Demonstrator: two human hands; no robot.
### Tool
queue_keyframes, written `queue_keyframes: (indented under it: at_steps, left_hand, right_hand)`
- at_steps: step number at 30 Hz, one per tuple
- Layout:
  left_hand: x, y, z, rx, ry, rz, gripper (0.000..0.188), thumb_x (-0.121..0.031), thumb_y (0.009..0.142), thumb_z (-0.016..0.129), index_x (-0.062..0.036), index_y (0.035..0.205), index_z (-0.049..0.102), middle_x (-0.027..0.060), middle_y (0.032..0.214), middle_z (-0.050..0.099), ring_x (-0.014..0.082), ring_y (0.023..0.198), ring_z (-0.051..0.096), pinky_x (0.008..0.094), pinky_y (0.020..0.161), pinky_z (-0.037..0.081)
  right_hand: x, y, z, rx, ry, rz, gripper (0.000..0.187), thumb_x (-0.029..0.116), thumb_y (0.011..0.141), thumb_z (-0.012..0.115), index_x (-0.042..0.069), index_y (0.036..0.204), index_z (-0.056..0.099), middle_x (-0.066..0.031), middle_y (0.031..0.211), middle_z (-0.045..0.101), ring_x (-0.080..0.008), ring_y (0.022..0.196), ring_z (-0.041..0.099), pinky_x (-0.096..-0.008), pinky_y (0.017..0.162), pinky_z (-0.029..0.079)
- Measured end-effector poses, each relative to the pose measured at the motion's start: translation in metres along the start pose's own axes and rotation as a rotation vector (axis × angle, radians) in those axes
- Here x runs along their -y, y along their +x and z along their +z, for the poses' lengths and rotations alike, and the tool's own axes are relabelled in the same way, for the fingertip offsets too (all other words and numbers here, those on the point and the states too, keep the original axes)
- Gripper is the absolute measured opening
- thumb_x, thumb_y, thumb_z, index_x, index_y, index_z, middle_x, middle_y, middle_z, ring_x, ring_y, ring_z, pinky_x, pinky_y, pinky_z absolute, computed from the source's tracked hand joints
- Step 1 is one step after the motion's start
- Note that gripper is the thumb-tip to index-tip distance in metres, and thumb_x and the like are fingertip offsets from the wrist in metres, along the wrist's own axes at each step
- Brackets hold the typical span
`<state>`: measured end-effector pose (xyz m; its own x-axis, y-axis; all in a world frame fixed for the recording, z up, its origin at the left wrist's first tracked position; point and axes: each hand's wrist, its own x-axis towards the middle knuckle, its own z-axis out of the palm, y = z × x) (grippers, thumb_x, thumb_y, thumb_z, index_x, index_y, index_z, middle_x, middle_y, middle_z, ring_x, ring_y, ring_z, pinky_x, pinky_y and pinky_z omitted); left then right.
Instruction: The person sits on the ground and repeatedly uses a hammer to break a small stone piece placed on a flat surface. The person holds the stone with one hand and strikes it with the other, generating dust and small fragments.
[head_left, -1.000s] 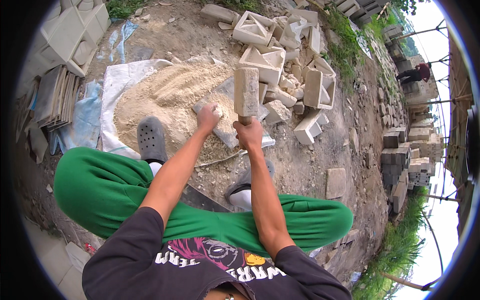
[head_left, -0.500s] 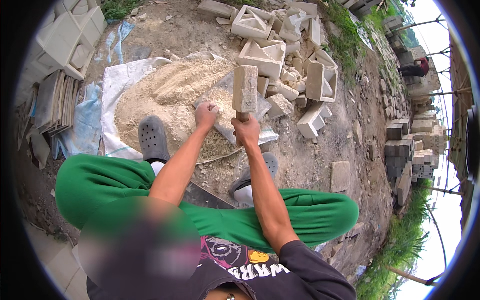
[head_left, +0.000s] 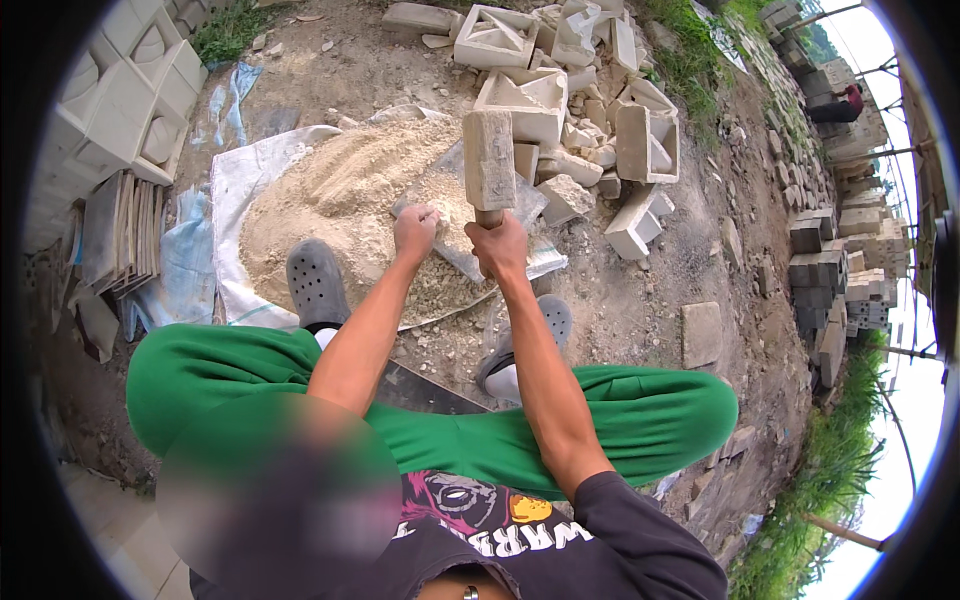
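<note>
My right hand (head_left: 497, 248) is wrapped round the short handle of a mallet with a worn, dusty block head (head_left: 489, 160). The mallet is held up in front of me, its head covering part of a grey slab (head_left: 528, 208). Pale crumbs and powder lie over this slab. Close to the slab's left part, my left hand (head_left: 416, 232) is closed, its fingers bent in; whatever they hold is too small or hidden to make out. A heap of tan crushed material (head_left: 325, 185) spreads beside it on a white woven sheet (head_left: 228, 235).
Broken cream blocks (head_left: 565, 165) pile up beyond the slab. Flat boards (head_left: 122, 235) and white moulded blocks (head_left: 140, 100) stand at left. My grey clogs (head_left: 316, 278) flank the work. Stacked grey blocks (head_left: 815, 270) and a distant person (head_left: 838, 108) are at right.
The mallet has risen a little, while my right hand keeps its grip. My left hand stays closed by the slab. The whole view has shifted slightly.
</note>
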<state>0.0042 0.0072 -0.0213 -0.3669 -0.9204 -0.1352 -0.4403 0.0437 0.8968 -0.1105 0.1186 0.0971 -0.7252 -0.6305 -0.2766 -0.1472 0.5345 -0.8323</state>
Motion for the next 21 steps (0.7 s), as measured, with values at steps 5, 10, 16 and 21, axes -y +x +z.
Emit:
queue_keyframes:
  at_steps: [5, 10, 16, 21]
  left_hand:
    - [0.012, 0.005, -0.002, -0.067, 0.054, 0.099, 0.021, -0.019, 0.087, 0.072, -0.004, 0.101, 0.077, 0.0175, 0.097, 0.074, 0.0302, 0.089, 0.072, 0.038, 0.082, 0.054]
    - [-0.016, -0.006, -0.002, -0.053, 0.045, -0.036, 0.022, -0.022, 0.087, 0.073, -0.0046, 0.101, 0.077, 0.0151, 0.092, 0.075, 0.0268, 0.083, 0.073, 0.0358, 0.078, 0.055]
    - [-0.005, -0.005, -0.009, -0.073, 0.059, -0.063, 0.022, -0.022, 0.088, 0.073, -0.0048, 0.101, 0.077, 0.0136, 0.091, 0.075, 0.0246, 0.084, 0.073, 0.0347, 0.078, 0.055]
    - [-0.01, -0.011, -0.003, -0.12, 0.03, 0.077, 0.02, -0.015, 0.09, 0.069, 0.0007, 0.101, 0.075, 0.0182, 0.1, 0.073, 0.029, 0.089, 0.073, 0.0359, 0.082, 0.055]
  right_hand:
    - [0.024, -0.003, 0.006, -0.04, -0.089, -0.124, 0.032, 0.024, 0.07, 0.076, -0.001, 0.089, 0.071, -0.0237, 0.079, 0.07, -0.0383, 0.075, 0.071, -0.0432, 0.066, 0.055]
    - [-0.062, -0.014, 0.034, 0.073, -0.34, 0.201, 0.029, 0.02, 0.072, 0.074, -0.005, 0.088, 0.071, -0.0198, 0.069, 0.07, -0.0303, 0.063, 0.072, -0.0405, 0.06, 0.056]
    - [-0.016, -0.012, 0.005, 0.154, 0.026, 0.205, 0.024, 0.021, 0.074, 0.075, 0.0, 0.083, 0.067, -0.0075, 0.064, 0.066, -0.0174, 0.055, 0.068, -0.034, 0.052, 0.054]
    - [0.016, -0.002, 0.005, -0.038, 0.038, -0.059, 0.02, 0.018, 0.075, 0.073, -0.001, 0.076, 0.066, -0.012, 0.063, 0.067, -0.0176, 0.051, 0.065, -0.0348, 0.05, 0.051]
